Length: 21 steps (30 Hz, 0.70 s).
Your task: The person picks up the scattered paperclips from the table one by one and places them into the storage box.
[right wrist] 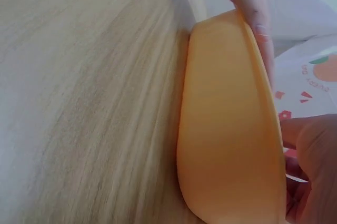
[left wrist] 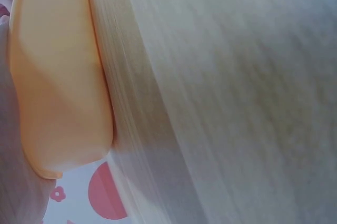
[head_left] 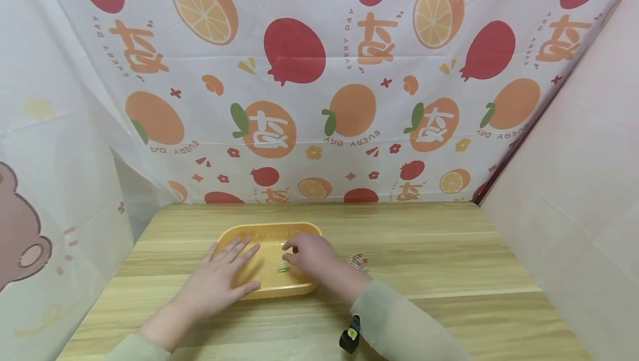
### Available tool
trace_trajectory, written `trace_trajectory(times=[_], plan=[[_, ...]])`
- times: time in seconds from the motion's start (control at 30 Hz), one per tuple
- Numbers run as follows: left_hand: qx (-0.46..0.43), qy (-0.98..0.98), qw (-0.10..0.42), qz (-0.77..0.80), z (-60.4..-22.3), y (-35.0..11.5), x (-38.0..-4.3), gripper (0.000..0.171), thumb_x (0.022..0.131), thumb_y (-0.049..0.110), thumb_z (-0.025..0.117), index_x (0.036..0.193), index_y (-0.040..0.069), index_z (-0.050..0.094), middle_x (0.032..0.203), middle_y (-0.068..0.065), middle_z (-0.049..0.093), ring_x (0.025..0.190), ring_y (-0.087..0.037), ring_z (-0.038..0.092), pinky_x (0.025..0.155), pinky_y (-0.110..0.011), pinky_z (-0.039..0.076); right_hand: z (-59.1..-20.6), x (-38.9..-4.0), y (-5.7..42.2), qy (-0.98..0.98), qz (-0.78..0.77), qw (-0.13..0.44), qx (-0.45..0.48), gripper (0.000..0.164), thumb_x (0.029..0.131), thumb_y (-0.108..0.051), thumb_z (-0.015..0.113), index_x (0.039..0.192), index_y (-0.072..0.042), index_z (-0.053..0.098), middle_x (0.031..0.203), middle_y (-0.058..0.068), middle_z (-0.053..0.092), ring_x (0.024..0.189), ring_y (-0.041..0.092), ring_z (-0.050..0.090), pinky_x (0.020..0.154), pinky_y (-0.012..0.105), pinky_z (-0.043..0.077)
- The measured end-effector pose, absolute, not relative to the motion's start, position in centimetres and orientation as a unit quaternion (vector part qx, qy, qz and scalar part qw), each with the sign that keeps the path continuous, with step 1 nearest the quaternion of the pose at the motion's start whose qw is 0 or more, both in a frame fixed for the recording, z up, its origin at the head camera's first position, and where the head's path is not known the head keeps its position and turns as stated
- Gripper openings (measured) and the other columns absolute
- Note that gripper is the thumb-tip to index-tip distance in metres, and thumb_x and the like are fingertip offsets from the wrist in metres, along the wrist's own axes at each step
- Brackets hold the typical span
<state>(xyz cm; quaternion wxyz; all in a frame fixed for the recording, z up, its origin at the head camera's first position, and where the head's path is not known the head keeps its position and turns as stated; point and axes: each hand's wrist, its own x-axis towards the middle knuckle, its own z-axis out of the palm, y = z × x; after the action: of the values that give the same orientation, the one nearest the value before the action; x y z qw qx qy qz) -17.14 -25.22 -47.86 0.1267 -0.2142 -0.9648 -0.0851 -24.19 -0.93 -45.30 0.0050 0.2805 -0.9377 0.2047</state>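
Observation:
A yellow-orange plastic tray (head_left: 269,293) sits on the wooden table, its outer wall (right wrist: 226,118) filling the middle of the right wrist view. Several paper clips (head_left: 283,268) lie on its floor, a green one among them. My left hand (head_left: 214,280) rests over the tray's left end with fingers spread, its thumb at the near rim. Over the right end hangs my right hand (head_left: 312,253), fingers bent, the thumb and index fingertips apart above the clips. Nothing shows between those fingertips. Just right of the tray, a small pile of paper clips (head_left: 356,262) lies partly behind my right wrist.
The wood-grain table (head_left: 449,272) runs out to both sides. A fruit-printed cloth (head_left: 319,128) hangs at the back, and pale cloth sides stand left and right. A small black device (head_left: 350,336) is at my right sleeve.

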Motion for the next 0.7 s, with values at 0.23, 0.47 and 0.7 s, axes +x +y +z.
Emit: trace_trajectory(times=[0.23, 0.47, 0.7], plan=[[-0.212, -0.966, 0.123, -0.087, -47.7, -25.1, -17.1, 0.078, 0.09, 0.065, 0.058, 0.153, 0.021, 0.041, 0.16, -0.009, 0.032, 0.147, -0.033, 0.028, 0.121, -0.054, -0.002, -44.1, -24.1, 0.7, -0.931, 0.262, 0.012, 0.255, 0.023, 0.092, -0.034, 0.072, 0.11, -0.022, 0.077, 0.084, -0.011, 0.062, 0.073, 0.004, 0.053, 0.062, 0.021, 0.044], [-0.214, -0.965, 0.124, -0.088, -47.8, -25.1, -16.9, 0.078, 0.09, 0.065, 0.057, 0.153, 0.021, 0.04, 0.16, -0.009, 0.032, 0.146, -0.034, 0.028, 0.121, -0.051, -0.006, -43.5, -23.9, 3.0, -0.928, 0.313, -0.012, 0.202, 0.025, 0.092, -0.035, 0.072, 0.112, -0.022, 0.077, 0.082, -0.013, 0.058, 0.071, 0.008, 0.05, 0.058, 0.023, 0.043], [-0.22, -0.963, 0.131, -0.088, -47.7, -25.0, -17.0, 0.078, 0.09, 0.062, 0.059, 0.153, 0.02, 0.04, 0.159, -0.011, 0.033, 0.145, -0.035, 0.03, 0.121, -0.052, -0.004, -43.9, -24.0, 6.3, -0.919, 0.347, 0.011, 0.186, 0.024, 0.092, -0.032, 0.072, 0.111, -0.018, 0.077, 0.085, -0.012, 0.061, 0.076, 0.011, 0.053, 0.062, 0.026, 0.046]])
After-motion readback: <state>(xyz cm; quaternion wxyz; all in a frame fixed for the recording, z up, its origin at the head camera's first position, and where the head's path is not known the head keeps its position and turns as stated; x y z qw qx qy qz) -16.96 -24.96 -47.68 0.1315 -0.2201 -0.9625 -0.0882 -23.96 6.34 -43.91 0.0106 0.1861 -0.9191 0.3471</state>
